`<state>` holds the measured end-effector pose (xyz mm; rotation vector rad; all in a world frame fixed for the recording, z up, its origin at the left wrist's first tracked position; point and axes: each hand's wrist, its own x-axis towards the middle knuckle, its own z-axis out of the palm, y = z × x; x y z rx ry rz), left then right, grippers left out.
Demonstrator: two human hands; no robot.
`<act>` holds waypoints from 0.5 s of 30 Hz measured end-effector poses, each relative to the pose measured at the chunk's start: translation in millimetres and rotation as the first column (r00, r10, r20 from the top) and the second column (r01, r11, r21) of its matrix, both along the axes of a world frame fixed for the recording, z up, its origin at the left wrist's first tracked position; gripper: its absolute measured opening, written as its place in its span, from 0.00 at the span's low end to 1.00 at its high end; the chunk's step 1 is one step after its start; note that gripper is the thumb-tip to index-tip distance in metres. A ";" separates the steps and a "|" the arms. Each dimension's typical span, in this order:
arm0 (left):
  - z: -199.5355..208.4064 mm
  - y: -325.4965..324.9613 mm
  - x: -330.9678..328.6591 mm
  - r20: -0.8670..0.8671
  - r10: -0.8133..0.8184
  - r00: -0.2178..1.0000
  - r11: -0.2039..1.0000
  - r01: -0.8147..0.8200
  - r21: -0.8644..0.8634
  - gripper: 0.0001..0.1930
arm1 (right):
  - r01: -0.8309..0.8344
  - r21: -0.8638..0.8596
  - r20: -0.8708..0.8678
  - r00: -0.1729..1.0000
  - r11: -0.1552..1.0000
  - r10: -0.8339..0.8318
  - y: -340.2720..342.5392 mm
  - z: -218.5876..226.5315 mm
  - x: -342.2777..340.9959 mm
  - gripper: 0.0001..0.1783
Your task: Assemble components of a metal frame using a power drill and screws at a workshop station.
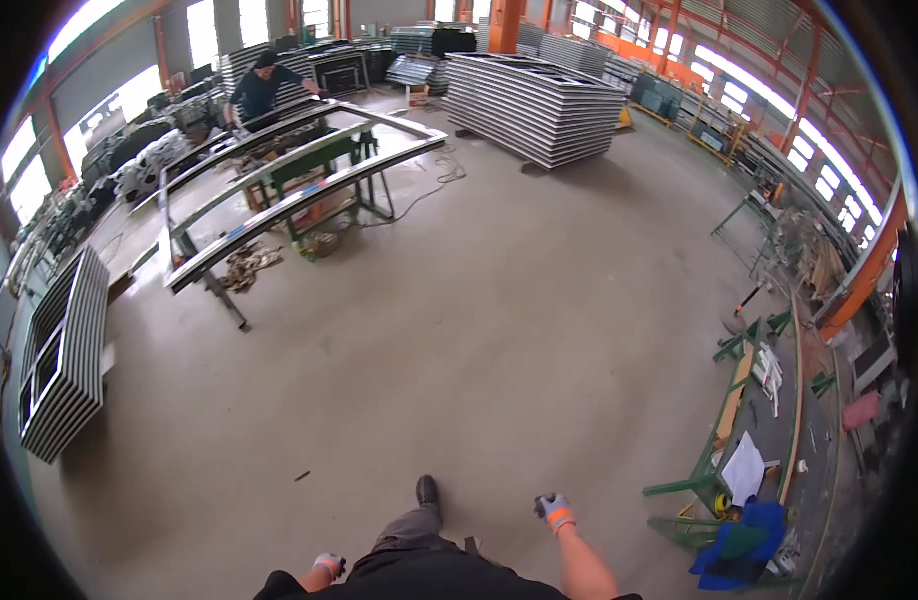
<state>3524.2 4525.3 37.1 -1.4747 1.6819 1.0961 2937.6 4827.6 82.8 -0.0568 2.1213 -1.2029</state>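
Note:
My left hand (329, 566) hangs low beside my body, in a grey and orange work glove. Its fingers are curled in, and no object shows in them. My right hand (554, 510), gloved the same way, is out ahead of my right hip. Its dark fingers are closed loosely with nothing visible inside. Both hands are over the bare concrete floor (459, 330) and touch nothing. One dark shoe (428, 490) of mine is stepped forward between them.
Ahead left, a large metal frame (309, 190) lies on green stands; a person (264, 90) bends over its far side. Stacked frames stand at left (64, 350) and far centre (534, 105). At right is a green-legged bench (734, 400) with a blue cloth (744, 545). A cable (444, 178) trails on the floor.

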 end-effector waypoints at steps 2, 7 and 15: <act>-43.1 -103.1 -105.4 0.065 -0.147 0.987 0.989 0.144 0.038 0.23 | 0.092 -0.024 0.125 0.988 0.995 -0.088 -13.7 -6.3 3.5 0.08; 37.1 -290.4 -435.4 -0.132 -0.571 0.810 0.747 0.447 -0.492 0.25 | 0.296 0.055 0.368 0.882 0.954 -0.295 -11.8 -34.9 -16.5 0.13; 162.6 -421.3 -760.0 -0.675 -0.251 0.694 0.909 -0.072 -0.411 0.16 | -0.225 0.295 -0.015 0.971 0.928 0.240 -29.8 -38.4 -123.8 0.11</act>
